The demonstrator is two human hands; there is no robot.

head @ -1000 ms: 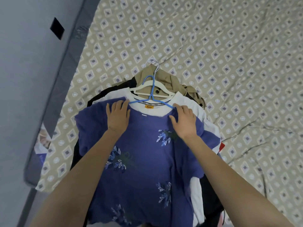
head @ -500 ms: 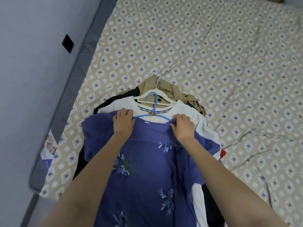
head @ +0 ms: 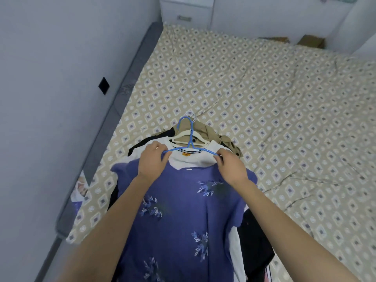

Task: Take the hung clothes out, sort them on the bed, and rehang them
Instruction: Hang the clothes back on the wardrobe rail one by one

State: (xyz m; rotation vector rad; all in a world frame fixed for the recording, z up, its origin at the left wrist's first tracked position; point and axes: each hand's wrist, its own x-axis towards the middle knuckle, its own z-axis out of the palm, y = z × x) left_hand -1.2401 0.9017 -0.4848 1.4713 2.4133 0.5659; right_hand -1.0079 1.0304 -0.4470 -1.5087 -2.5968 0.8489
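Hanger (head: pixel 190 146), blue wire, lies crosswise just beyond blue shirt (head: pixel 183 210) on bed (head: pixel 264 98), hook pointing away | left hand (head: pixel 153 159) pinches its left end | right hand (head: pixel 231 167) pinches its right end | both equally near

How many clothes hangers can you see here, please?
2. A blue wire hanger is pinched at its ends by the left hand and right hand; a white hanger lies just beyond it on the clothes pile. Others may be hidden beneath.

Home bedroom: patterned bedsheet (head: pixel 254 94) on bed, white nightstand (head: pixel 183 11) by wall.
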